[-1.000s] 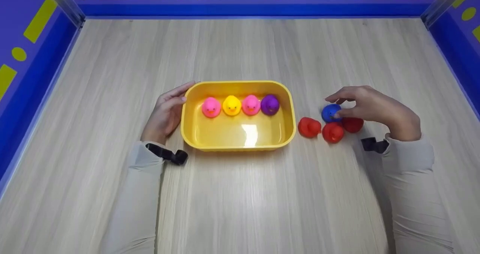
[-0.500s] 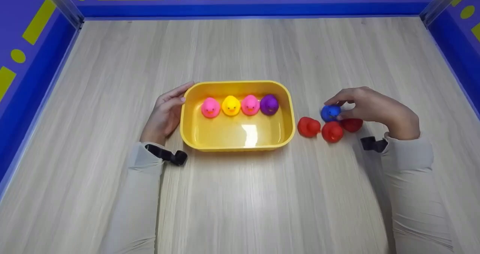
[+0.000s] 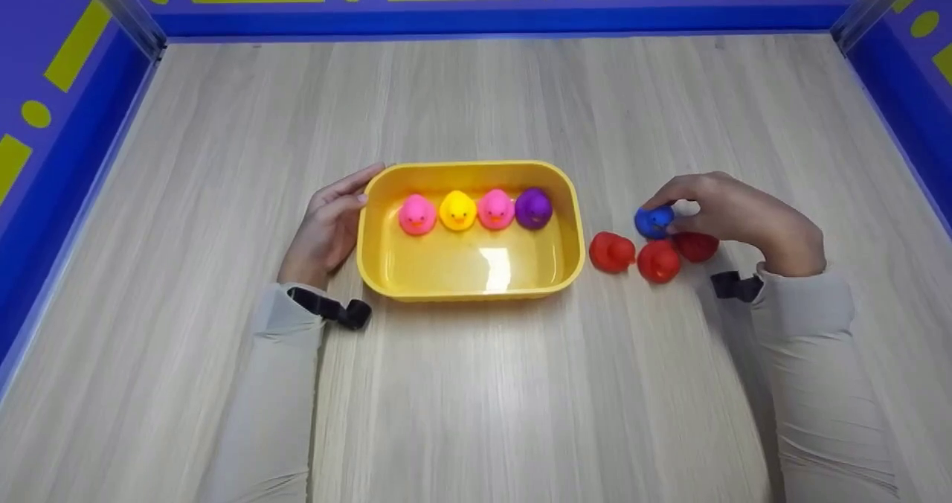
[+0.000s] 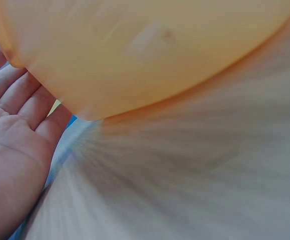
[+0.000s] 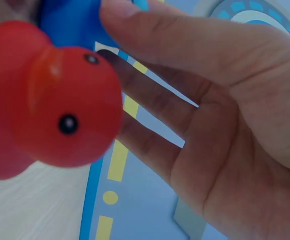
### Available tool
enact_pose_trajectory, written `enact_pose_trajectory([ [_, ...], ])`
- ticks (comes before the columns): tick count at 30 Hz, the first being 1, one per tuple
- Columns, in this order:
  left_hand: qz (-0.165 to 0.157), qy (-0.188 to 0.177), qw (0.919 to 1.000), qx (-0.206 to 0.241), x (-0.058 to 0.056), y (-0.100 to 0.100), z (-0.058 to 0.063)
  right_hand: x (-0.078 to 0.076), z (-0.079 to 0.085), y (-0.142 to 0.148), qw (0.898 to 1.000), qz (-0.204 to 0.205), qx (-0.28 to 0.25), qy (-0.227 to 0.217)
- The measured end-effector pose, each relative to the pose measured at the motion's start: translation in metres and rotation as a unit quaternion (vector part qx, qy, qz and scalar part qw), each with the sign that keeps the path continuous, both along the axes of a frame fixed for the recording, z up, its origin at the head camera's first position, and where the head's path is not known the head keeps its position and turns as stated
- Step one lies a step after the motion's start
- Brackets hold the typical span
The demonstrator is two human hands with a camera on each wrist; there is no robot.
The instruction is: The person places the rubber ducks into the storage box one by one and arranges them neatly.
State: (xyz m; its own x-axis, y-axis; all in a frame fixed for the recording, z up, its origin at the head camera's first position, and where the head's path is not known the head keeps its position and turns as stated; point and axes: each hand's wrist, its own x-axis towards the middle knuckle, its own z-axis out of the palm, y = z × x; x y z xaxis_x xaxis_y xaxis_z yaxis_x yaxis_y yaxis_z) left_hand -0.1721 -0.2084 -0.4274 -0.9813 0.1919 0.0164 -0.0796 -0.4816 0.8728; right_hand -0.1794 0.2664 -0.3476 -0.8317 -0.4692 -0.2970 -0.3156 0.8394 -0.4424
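My right hand (image 3: 736, 209) pinches a blue rubber duck (image 3: 653, 222) between thumb and fingers, to the right of a yellow plastic tub (image 3: 470, 293). Three red rubber ducks lie close by: one nearest the tub (image 3: 612, 252), one in front of the blue duck (image 3: 659, 262), and one partly under my hand (image 3: 698, 247). In the right wrist view a red duck (image 5: 59, 100) covers much of the blue duck (image 5: 69, 22). My left hand (image 3: 327, 224) rests against the tub's left wall, fingers fairly straight along its outside, thumb tip at the rim.
Inside the tub, a pink duck (image 3: 417, 215), a yellow duck (image 3: 457, 210), another pink duck (image 3: 496, 209) and a purple duck (image 3: 533, 208) stand in a row along the far wall. Blue and yellow panels (image 3: 476, 23) border the wooden table (image 3: 476, 399) at the back and sides.
My right thumb and fingers have closed in on the blue duck, which has shifted very slightly left. The left hand and the tub stay in place.
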Motion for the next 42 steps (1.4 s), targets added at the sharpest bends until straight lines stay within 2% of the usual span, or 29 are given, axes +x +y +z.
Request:
enact_pose_trajectory([
  [10, 0.006, -0.001, 1.0, 0.001, 0.0008, 0.0009, 0.0005, 0.0007, -0.0022, -0.0013, 1.0, -0.009, 0.006, 0.01],
  [17, -0.008, 0.007, 0.9999, 0.008, -0.0002, 0.0002, -0.0003, -0.0007, -0.0032, -0.004, 1.0, -0.011, 0.009, 0.013],
  [28, -0.001, 0.002, 0.9999, 0.012, -0.001, 0.0008, -0.0009, -0.0009, -0.0037, -0.004, 0.999, 0.001, -0.02, 0.032],
  [42, -0.003, 0.004, 1.0, 0.002, 0.0003, 0.0001, 0.0, 0.001, 0.0011, -0.0085, 0.999, -0.016, -0.024, 0.038],
])
